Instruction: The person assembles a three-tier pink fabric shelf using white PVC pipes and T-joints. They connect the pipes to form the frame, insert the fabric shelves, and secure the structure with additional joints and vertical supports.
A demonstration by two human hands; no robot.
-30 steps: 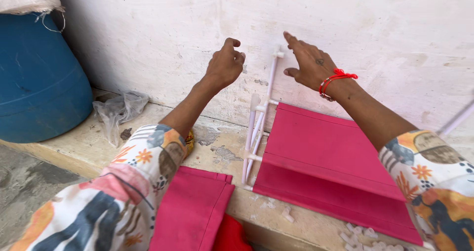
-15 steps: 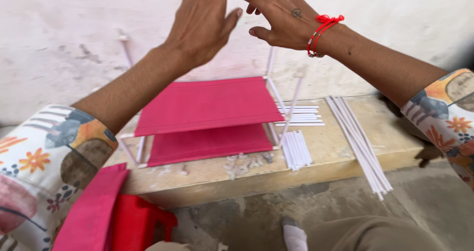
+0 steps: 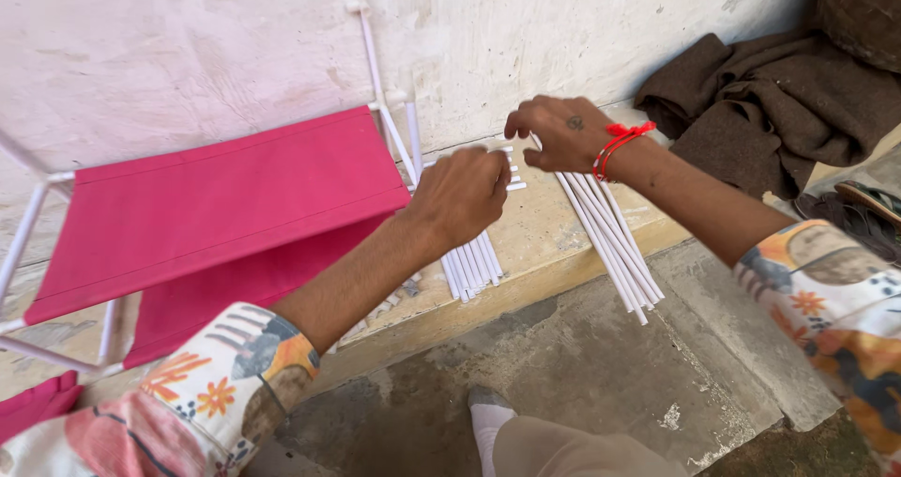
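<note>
- Head view, nearest: a grey concrete floor [image 3: 601, 364] lay below the ledge, with a foot in a white sock [image 3: 488, 416] on it.
- A raised pale stone ledge [image 3: 544, 233] ran along the wall; a bundle of short white plastic rods [image 3: 474, 263] lay at its front edge, ends just over the lip.
- The left hand [image 3: 460, 194] hovered over those short rods, knuckles up and fingers curled under; whether it gripped one could not be told.
- A fan of long thin white rods [image 3: 610, 238] lay to the right, tips past the front edge.
- The right hand [image 3: 561, 132], red thread bracelet [image 3: 619, 141] at the wrist, was loosely open, fingertips down at the far ends of the long rods.
- A white tube frame with pink fabric shelves [image 3: 216, 205] stood on the ledge's left part against the whitewashed wall [image 3: 188, 55].
- A brown crumpled cloth [image 3: 760, 102] lay at the far right.
</note>
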